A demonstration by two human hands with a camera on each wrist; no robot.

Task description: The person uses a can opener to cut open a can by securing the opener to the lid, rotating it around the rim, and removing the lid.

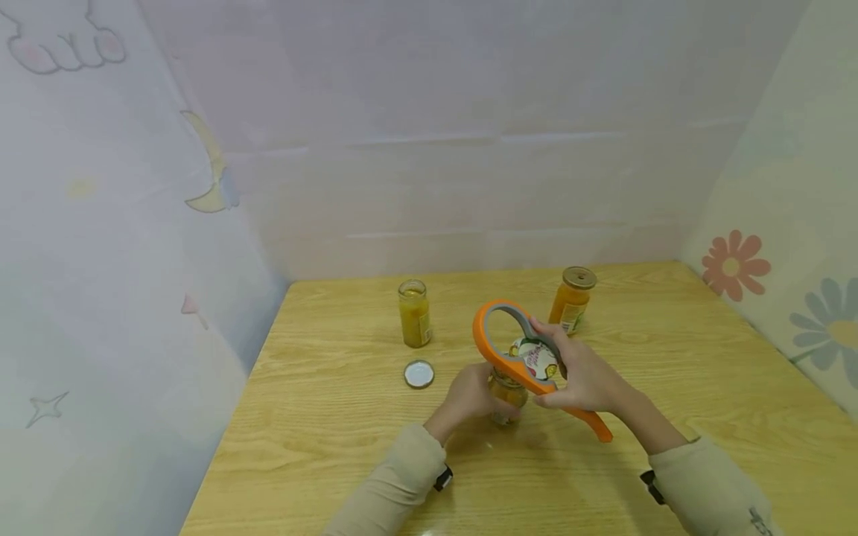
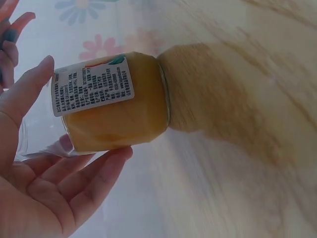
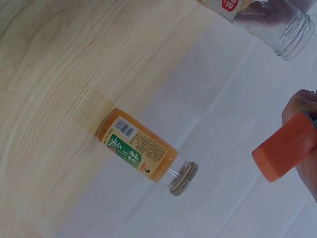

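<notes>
My left hand [image 1: 471,393] grips a glass jar [image 1: 511,393] of orange-yellow contents standing on the table. In the left wrist view the thumb and fingers wrap the upper part of this jar [image 2: 143,106], its label facing the camera. The right wrist view shows its threaded mouth uncovered. My right hand [image 1: 590,376] holds an orange-and-grey jar opener [image 1: 481,331] above and beside the jar. A white printed lid [image 1: 538,359] lies within the opener, near my right fingers. In the right wrist view the opener's orange handle end [image 3: 283,148] sticks out past the hand.
An uncovered jar [image 1: 415,320] of yellow contents stands at the back, with a loose lid [image 1: 418,374] lying inside-up in front of it. A lidded jar [image 1: 573,301] stands back right, behind my right hand. Fabric walls [image 1: 429,186] border the wooden table [image 1: 322,432].
</notes>
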